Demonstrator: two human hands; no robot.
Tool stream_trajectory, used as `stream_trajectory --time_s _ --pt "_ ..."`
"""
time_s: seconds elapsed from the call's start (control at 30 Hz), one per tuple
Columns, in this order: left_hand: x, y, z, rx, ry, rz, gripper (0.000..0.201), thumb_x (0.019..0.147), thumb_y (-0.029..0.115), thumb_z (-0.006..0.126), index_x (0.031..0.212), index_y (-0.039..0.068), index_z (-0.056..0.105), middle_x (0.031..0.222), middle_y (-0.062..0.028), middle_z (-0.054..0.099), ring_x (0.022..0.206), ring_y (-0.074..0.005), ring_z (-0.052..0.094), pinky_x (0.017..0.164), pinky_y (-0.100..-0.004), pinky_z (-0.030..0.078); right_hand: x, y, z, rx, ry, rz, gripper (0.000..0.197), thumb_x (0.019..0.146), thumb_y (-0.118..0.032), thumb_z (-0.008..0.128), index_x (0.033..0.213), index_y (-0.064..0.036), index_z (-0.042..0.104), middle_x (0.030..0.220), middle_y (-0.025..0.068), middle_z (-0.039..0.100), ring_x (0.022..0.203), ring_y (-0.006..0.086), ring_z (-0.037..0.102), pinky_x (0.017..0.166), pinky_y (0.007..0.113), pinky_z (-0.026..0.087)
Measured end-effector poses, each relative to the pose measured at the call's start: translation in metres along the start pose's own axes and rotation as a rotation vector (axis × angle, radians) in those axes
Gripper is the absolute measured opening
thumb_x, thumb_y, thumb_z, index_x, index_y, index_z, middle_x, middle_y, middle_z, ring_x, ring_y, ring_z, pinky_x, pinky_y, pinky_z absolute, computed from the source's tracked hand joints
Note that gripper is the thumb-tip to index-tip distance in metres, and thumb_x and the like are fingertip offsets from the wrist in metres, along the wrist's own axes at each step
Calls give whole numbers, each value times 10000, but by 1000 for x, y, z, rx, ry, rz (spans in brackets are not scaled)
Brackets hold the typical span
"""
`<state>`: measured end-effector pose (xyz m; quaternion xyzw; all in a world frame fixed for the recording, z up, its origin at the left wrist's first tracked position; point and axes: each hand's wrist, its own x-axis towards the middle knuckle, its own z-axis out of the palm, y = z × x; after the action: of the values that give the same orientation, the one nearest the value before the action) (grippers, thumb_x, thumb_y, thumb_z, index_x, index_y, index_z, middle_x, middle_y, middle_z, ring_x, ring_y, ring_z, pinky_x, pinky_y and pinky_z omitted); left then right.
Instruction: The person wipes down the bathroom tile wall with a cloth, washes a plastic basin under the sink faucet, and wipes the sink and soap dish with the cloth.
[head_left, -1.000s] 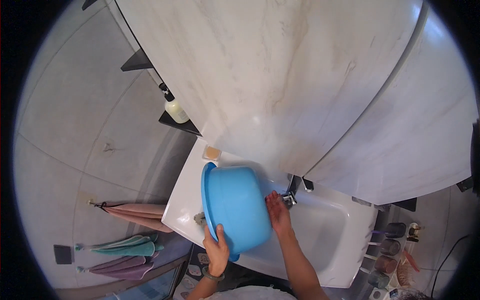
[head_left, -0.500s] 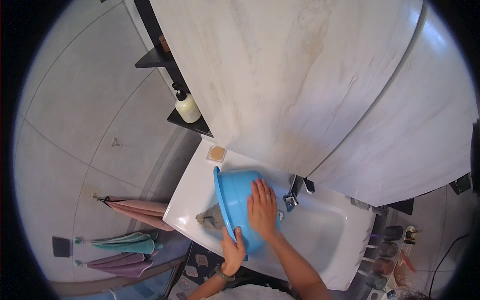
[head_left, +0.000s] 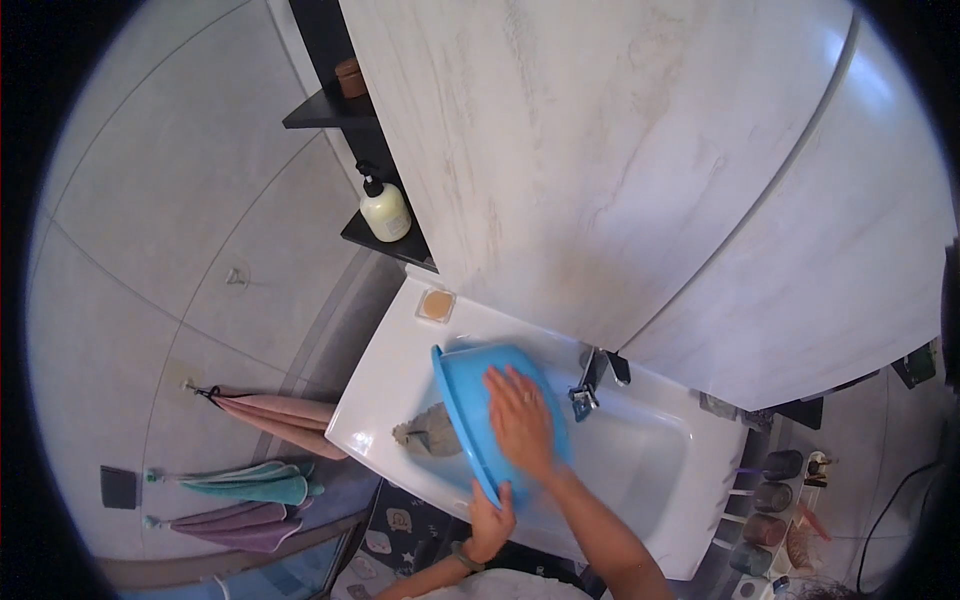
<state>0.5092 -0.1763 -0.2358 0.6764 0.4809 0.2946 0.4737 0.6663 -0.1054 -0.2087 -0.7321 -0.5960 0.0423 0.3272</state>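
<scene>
A light blue plastic basin (head_left: 490,440) is tipped on its side in the white sink (head_left: 640,520), its rim turned to the left and its rounded outside to the right. My left hand (head_left: 490,525) grips the rim at its near end, thumb against the basin. My right hand (head_left: 520,425) lies flat on the outside of the basin, fingers stretched and slightly blurred. Left of the rim, a greyish-beige wet cloth (head_left: 430,435) rests in the sink. The inside of the basin is mostly hidden. Right of it stands the chrome faucet (head_left: 585,390).
A soap dish with an orange-tan bar (head_left: 436,305) sits on the sink's back left corner. A pump bottle (head_left: 385,213) stands on a black shelf. Towels (head_left: 250,485) hang on the left wall. Several cups (head_left: 770,497) are mounted at the right.
The basin has swung, its near rim moving right and showing more of the cloth. My left hand has shifted right with the rim; my right hand has slid a little over the basin's outside.
</scene>
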Motion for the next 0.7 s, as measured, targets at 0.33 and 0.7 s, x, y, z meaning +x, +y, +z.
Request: stream_trajectory --time_s 0.33,0.7 --pt "48 -14 -8 -535 -245 -219 489 939 357 558 1249 0 434 1205 -121 525 1068 -192 514 919 -324 424 14 43 -2 4 -151 102 382 923 -251 441 1176 -9 595 1256 135 575 1217 276 494 1071 417 321" --pt "35 -5 -24 -752 -207 -237 475 968 210 537 1345 -15 355 1264 -107 488 1142 -163 460 973 -316 387 -29 -21 -29 -97 -47 -148 406 898 -193 489 1263 -18 522 1343 129 489 1278 283 422 1081 437 304"
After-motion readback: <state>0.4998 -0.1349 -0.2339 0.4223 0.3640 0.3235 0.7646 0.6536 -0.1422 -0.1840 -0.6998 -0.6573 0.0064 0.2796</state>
